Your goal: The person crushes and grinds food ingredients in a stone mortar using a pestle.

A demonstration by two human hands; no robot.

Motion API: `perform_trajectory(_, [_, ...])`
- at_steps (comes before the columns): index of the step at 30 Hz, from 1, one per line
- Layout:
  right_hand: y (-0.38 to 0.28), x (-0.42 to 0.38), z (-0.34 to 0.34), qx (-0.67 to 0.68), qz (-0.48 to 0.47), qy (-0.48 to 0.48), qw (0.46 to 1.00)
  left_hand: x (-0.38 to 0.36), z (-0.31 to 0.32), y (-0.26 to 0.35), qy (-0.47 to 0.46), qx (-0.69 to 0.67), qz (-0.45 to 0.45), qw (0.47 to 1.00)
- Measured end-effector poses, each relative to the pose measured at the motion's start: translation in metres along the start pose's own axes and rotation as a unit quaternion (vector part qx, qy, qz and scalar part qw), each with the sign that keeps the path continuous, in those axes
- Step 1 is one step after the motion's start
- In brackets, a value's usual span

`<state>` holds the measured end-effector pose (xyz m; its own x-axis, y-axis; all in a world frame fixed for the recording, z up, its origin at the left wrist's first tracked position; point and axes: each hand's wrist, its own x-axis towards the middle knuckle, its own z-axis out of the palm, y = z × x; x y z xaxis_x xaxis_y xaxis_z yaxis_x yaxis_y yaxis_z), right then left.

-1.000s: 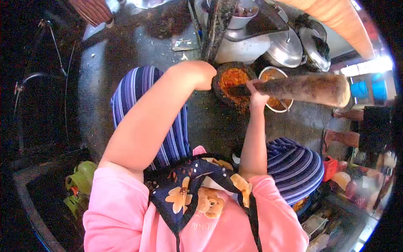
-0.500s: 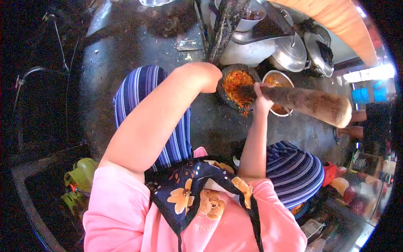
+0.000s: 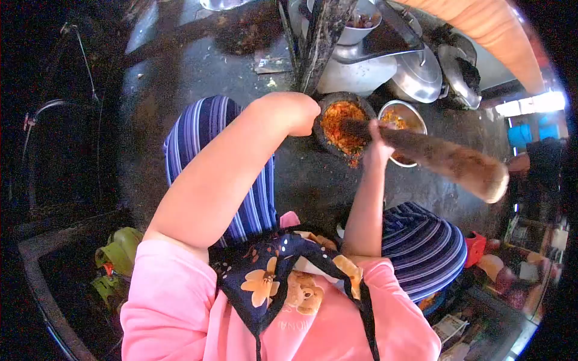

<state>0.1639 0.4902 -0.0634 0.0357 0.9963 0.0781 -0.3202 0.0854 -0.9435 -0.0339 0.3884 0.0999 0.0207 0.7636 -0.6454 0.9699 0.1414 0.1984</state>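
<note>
Centrally, the dark mortar [image 3: 321, 136] sits on the floor [image 3: 289, 180], containing a crushed orange-red mixture [image 3: 338, 122]. The thick wooden pestle [image 3: 442, 156] leans at a slant, its lower end in the mixture. My right hand [image 3: 377, 150] grasps the pestle near that end. My left hand [image 3: 303, 114] is at the mortar's left rim; its fingers are hidden, so I cannot tell its grip. Beside the mortar, a metal bowl [image 3: 415, 118] lies partly behind the pestle. Lidded pots [image 3: 416, 78] stand beyond.
</note>
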Motion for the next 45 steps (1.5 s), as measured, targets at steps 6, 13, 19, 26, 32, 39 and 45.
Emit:
perform_trajectory(6, [-0.133,0.016,0.023,-0.028,-0.109,-0.034,0.993,0.006,0.003,-0.005,0.022,0.014,0.005,1.000])
perform_trajectory(13, [0.010,0.005,-0.016,0.008,0.019,0.017,1.000,0.006,0.004,0.001,0.038,-0.004,-0.001,0.999])
perform_trajectory(19, [-0.108,0.030,0.001,-0.010,-0.116,0.002,0.993,0.002,0.004,0.004,0.030,0.012,0.006,0.999])
perform_trajectory(26, [0.014,0.018,-0.020,-0.109,-0.005,0.058,0.992,0.014,0.001,-0.001,0.035,0.013,0.003,0.999])
perform_trajectory(32, [-0.058,0.034,-0.013,-0.025,-0.107,0.043,0.993,0.009,0.006,0.002,0.015,0.017,-0.008,1.000])
perform_trajectory(39, [-0.069,0.047,-0.013,-0.084,-0.077,0.093,0.989,0.011,0.001,-0.006,0.030,0.036,-0.021,0.999])
perform_trajectory(45, [0.013,0.028,-0.029,0.038,-0.046,0.060,0.996,0.007,0.005,0.003,-0.001,-0.003,-0.001,1.000])
